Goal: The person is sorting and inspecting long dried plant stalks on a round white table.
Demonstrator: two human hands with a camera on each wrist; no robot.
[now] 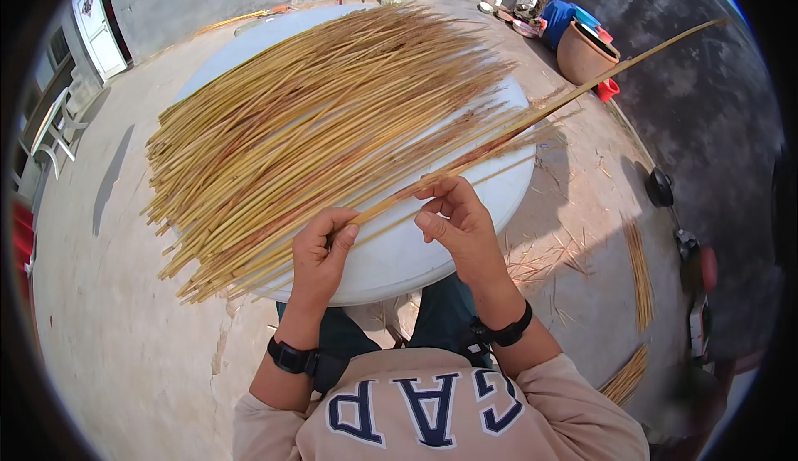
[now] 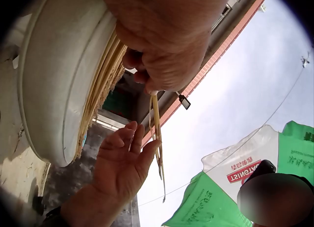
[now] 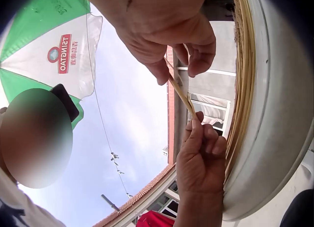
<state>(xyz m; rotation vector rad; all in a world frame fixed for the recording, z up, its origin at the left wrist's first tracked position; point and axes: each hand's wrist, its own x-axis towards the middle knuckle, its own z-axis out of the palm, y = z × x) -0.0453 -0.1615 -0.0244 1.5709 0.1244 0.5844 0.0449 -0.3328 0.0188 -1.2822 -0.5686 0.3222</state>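
Note:
My left hand [image 1: 320, 249] pinches the butt end of a long, dry, yellow stalk [image 1: 532, 120] between thumb and fingers. The stalk slants up to the far right, past the table's edge. Close along it, a little farther up, is my right hand [image 1: 457, 224], its fingers bent loosely and its thumb apart from them. In the left wrist view the right hand [image 2: 120, 163] has its palm showing beside the stalk [image 2: 156, 114]. A wide layer of similar stalks [image 1: 283, 120], with brown feathery tops towards the far right, covers much of the round white table [image 1: 391, 266].
Bundles of stalks [image 1: 638, 274] lie on the concrete ground at the right, near scattered bits of straw [image 1: 557, 257]. A large clay pot [image 1: 582, 54] and a blue barrel [image 1: 557, 20] stand by the dark wall. At left is a white chair [image 1: 58, 124].

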